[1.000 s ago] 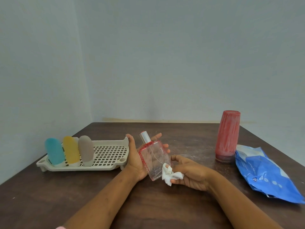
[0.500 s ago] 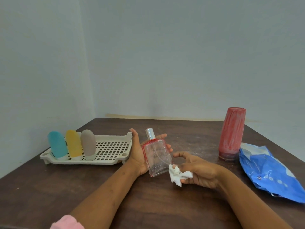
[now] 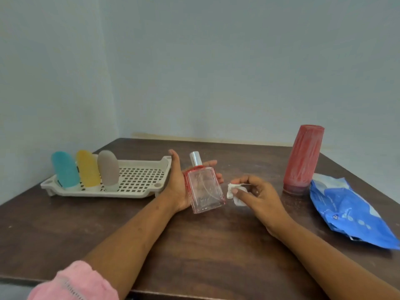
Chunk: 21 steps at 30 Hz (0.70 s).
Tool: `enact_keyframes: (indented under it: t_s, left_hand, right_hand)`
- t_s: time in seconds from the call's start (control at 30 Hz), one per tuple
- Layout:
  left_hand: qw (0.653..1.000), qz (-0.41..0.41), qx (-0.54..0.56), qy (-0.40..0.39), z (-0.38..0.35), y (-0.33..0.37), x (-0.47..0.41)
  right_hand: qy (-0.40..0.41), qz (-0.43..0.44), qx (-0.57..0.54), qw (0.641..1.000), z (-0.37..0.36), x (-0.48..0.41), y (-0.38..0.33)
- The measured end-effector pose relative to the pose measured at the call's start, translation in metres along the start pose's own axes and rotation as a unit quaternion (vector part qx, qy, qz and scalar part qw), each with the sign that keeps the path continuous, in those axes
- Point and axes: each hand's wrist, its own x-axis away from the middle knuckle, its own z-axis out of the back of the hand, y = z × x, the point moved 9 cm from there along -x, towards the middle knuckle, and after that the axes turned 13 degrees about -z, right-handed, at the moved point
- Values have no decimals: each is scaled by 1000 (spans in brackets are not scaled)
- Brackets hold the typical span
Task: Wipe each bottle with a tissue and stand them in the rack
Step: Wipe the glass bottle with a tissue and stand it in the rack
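Note:
My left hand [image 3: 178,187] holds a clear glass perfume bottle [image 3: 204,189] with red edges and a silver cap, upright and slightly tilted above the table. My right hand [image 3: 257,195] pinches a crumpled white tissue [image 3: 233,192] just right of the bottle, a small gap apart from it. A cream perforated rack [image 3: 138,180] lies at the left with a teal bottle [image 3: 65,169], a yellow bottle [image 3: 87,168] and a grey bottle [image 3: 108,167] standing in a row at its left end. A tall red bottle [image 3: 303,159] stands on the table at the right.
A blue tissue pack [image 3: 350,211] lies at the right edge of the dark wooden table [image 3: 205,245], just beside the red bottle. Pale walls close the table in at the back and left. A pink sleeve [image 3: 73,282] shows at the bottom left.
The tissue in my right hand has come off the bottle's lower corner and moved right and up. The bottle has turned more upright in my left hand. The view has tilted downward.

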Motion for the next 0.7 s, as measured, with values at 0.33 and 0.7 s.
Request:
enact_keyframes:
  t_s: [0.33, 0.7]
  left_hand:
    - [998, -53, -30, -10, 3, 3, -4]
    - [996, -75, -13, 49, 16, 2, -16]
  right_hand:
    - [29, 122, 230, 965, -22, 19, -26]
    - [37, 148, 322, 934, -38, 18, -29]
